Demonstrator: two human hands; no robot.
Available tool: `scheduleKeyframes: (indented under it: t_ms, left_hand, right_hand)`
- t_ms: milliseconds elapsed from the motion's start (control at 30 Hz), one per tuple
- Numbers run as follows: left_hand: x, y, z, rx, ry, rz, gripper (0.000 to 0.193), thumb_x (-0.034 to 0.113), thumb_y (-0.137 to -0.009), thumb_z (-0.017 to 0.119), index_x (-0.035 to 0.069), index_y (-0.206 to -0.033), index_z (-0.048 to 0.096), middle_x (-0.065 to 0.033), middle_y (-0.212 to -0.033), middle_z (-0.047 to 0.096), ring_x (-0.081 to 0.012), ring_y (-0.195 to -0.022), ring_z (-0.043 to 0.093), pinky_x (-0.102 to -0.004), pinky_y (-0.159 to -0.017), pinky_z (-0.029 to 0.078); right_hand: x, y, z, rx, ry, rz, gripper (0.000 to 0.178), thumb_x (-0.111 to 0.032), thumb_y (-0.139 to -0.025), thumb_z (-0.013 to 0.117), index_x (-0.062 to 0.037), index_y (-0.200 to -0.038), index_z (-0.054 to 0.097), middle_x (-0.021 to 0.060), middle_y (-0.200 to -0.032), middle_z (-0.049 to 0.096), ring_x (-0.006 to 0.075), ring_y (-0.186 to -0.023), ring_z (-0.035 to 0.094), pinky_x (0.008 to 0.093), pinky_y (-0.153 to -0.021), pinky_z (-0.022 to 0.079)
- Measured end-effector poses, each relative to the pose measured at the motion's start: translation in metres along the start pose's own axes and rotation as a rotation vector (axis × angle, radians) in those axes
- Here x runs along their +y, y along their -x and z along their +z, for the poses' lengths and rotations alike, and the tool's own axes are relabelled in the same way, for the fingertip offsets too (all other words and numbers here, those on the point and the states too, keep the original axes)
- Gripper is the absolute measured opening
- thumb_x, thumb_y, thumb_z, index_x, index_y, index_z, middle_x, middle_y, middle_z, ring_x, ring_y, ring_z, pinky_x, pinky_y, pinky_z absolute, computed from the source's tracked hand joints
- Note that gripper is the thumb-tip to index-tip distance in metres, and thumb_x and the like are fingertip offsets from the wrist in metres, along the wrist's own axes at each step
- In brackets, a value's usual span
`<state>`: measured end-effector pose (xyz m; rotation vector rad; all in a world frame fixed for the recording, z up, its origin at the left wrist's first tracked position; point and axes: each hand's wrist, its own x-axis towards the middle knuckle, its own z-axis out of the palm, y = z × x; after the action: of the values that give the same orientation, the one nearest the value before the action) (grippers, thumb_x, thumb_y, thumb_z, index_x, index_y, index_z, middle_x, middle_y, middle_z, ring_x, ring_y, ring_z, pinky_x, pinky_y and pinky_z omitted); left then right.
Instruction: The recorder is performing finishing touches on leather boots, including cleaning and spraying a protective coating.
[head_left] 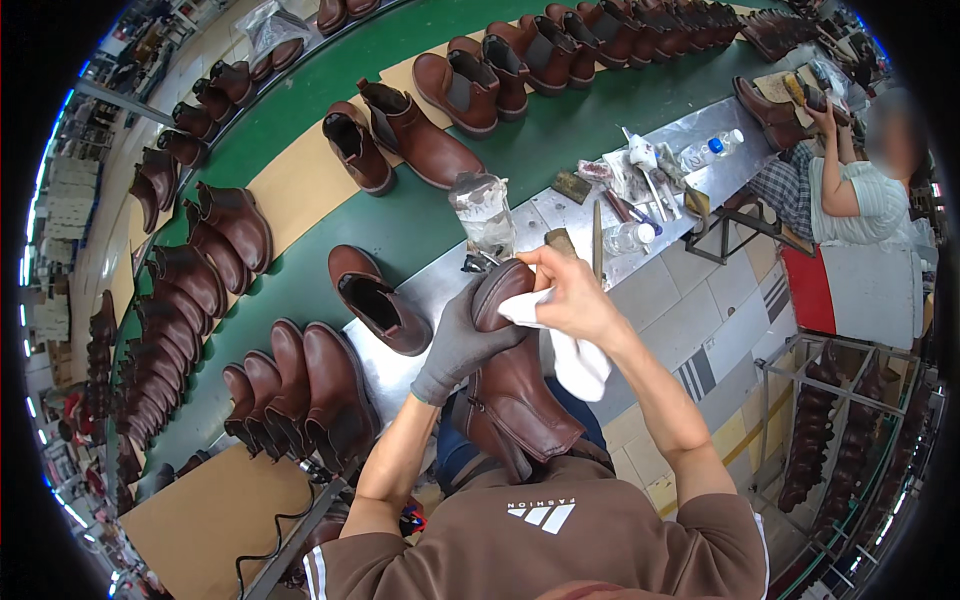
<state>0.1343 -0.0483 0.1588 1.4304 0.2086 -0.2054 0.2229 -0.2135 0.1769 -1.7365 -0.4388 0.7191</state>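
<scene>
My left hand (458, 342), in a grey glove, is wrapped round the front part of a brown leather boot (522, 400). The boot is held over my lap, toe pointing away from me and shaft toward my body. Bare and pinching, my right hand (572, 292) has a white cloth (580, 366) in its fingers and presses it against the boot's toe; the cloth's loose end hangs below. A second brown boot (378, 300) stands on the metal bench edge just left of the gloved hand. Beyond the toe is a dirty plastic cup or bag (484, 212).
Rows of brown boots (185, 290) line the green conveyor (420, 215) to the left and far side. On the metal shelf (560, 225) lie brushes, stained rags and plastic bottles (630, 238). A co-worker (860, 190) sits far right; a boot rack (830, 430) stands nearer right.
</scene>
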Motion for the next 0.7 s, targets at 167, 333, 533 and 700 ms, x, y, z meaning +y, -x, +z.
scheduleKeyframes:
  t_ms: [167,333,533,700]
  left_hand:
    - [-0.001,0.0,0.001,0.001,0.007,0.016,0.072,0.015,-0.064,0.078,-0.004,-0.126,0.046,-0.0128,-0.117,0.058,-0.0179,-0.105,0.056,-0.0316,-0.094,0.043]
    - [0.003,0.001,0.005,-0.005,-0.016,0.007,0.071,0.015,-0.065,0.078,-0.005,-0.125,0.046,-0.0132,-0.117,0.058,-0.0176,-0.106,0.056,-0.0318,-0.094,0.043]
    - [-0.008,0.001,0.003,0.031,-0.022,0.012,0.071,0.014,-0.064,0.077,-0.005,-0.125,0.047,-0.0146,-0.116,0.059,-0.0191,-0.104,0.057,-0.0321,-0.093,0.044]
    - [-0.009,0.001,0.002,0.04,-0.006,0.039,0.071,0.014,-0.064,0.077,-0.005,-0.125,0.047,-0.0147,-0.117,0.058,-0.0194,-0.105,0.057,-0.0321,-0.094,0.044]
  right_hand:
    - [0.012,-0.008,-0.007,-0.087,-0.127,-0.021,0.041,-0.009,-0.073,0.075,0.0017,-0.108,0.058,-0.0047,-0.065,0.05,0.0029,-0.06,0.046,0.0209,-0.055,0.037]
    - [0.008,-0.001,-0.003,-0.025,-0.028,-0.033,0.039,-0.01,-0.074,0.074,0.0011,-0.108,0.058,-0.0044,-0.066,0.05,0.0034,-0.06,0.046,0.0211,-0.055,0.037]
    - [0.015,-0.004,-0.004,-0.049,-0.239,0.099,0.043,-0.013,-0.072,0.076,0.0022,-0.108,0.059,-0.0047,-0.063,0.048,0.0049,-0.057,0.045,0.0215,-0.054,0.037]
    - [-0.007,0.003,0.006,0.089,0.232,0.027,0.047,-0.017,-0.069,0.076,0.0046,-0.106,0.058,0.002,-0.064,0.054,0.0082,-0.06,0.051,0.0248,-0.057,0.042]
